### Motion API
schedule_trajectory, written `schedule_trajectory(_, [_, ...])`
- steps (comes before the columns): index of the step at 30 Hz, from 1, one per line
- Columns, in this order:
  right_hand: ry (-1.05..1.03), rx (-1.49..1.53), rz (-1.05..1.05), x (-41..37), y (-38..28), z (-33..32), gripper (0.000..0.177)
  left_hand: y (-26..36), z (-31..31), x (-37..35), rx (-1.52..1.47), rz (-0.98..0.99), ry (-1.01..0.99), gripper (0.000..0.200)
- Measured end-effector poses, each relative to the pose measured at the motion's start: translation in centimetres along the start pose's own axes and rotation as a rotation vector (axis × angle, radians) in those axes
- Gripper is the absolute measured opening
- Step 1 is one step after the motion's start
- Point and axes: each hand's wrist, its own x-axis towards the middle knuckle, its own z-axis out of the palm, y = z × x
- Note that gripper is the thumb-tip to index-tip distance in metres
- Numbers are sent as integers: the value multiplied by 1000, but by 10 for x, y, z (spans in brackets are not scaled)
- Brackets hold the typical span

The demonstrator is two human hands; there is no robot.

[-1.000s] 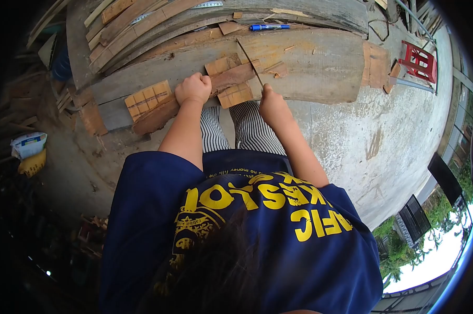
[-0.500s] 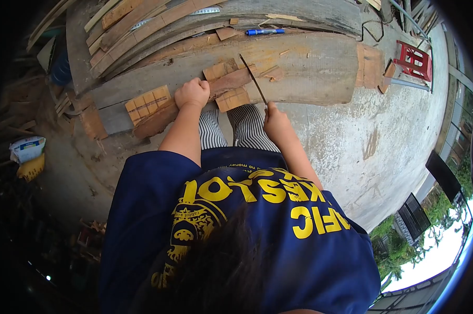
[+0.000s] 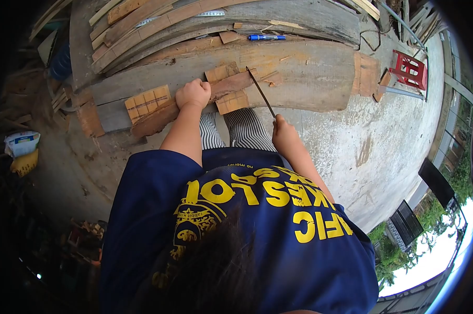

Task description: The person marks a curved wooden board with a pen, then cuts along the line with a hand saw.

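Observation:
My left hand (image 3: 193, 94) is closed in a fist over a rough reddish-brown wooden board (image 3: 231, 83), pressing it down. The board lies across wooden blocks: a small block (image 3: 221, 71) shows behind it and another block (image 3: 232, 102) in front. My right hand (image 3: 287, 133) is wrapped round the handle of a handsaw, whose long thin dark blade (image 3: 260, 92) is seen edge-on. Its teeth cannot be made out. The blade slants away from me beside the board's right end; whether it touches the wood is hard to tell. My right fingers hide the handle.
Under the blocks is a wide grey plank (image 3: 309, 73) with wood chips on it. A scored block (image 3: 148, 102) lies at left. Behind are a blue marker (image 3: 266, 37) and stacked boards (image 3: 163, 31). A red stool (image 3: 410, 69) stands at right on the concrete floor (image 3: 346, 136).
My right hand has drawn the handsaw back toward my body and slightly right. My left hand stays on the board. The whole view has shifted a little.

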Motion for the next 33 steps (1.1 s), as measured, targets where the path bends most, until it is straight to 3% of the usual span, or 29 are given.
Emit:
schedule_trajectory(4, [106,60,-88,57,-19,20,19,0,1,1,3,1,-7,38])
schedule_trajectory(11, [-39,-15,27,2,-10,-13,18,-3,5,0,21,13,-1,37])
schedule_trajectory(15, [98,92,-80,51,-12,13,16,-2,7,0,-7,11,36,35])
schedule_trajectory(20, [13,-14,28,-4,-4,-9,18,-2,7,3,-18,15,53,34])
schedule_trajectory(26, [73,86,-118,66,-9,13,18,-2,7,0,-15,10,46,35])
schedule_trajectory(33, [-39,17,-44,-18,8,-35,17,-3,9,2,-8,7,44,35])
